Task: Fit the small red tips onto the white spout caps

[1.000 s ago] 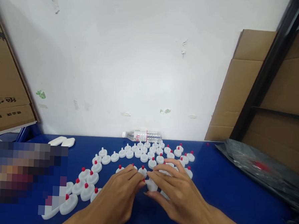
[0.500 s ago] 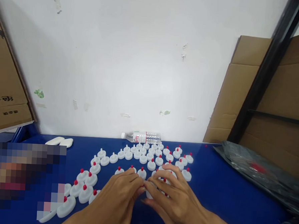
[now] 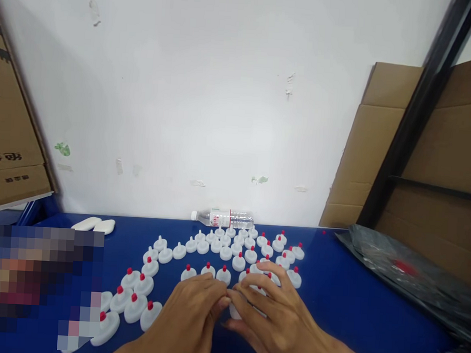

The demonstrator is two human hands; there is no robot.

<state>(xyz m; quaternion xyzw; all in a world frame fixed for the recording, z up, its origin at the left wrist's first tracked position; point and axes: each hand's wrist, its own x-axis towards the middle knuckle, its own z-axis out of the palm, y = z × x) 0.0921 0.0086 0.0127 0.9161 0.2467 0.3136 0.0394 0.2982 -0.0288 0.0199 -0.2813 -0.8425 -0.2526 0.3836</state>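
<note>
Several white plastic caps (image 3: 225,253), many with a small red tip, stand spread over a blue table (image 3: 343,298). My left hand (image 3: 191,316) and my right hand (image 3: 275,318) meet at the near middle of the table. Their fingertips pinch together round one white cap (image 3: 234,309), which is mostly hidden by the fingers. More red-tipped caps (image 3: 134,308) stand to the left of my left hand. Others lie just beyond my right fingers.
A clear water bottle (image 3: 223,217) lies on its side against the white wall at the back. Two white oval pieces (image 3: 94,224) rest at the back left. A dark plastic bag (image 3: 407,275) lies on the right, with cardboard (image 3: 450,156) and a black post (image 3: 416,112) behind. A cardboard box (image 3: 9,133) stands at left.
Both hands have drawn slightly nearer to me and closed tighter on the cap between them. The view has tilted a little.
</note>
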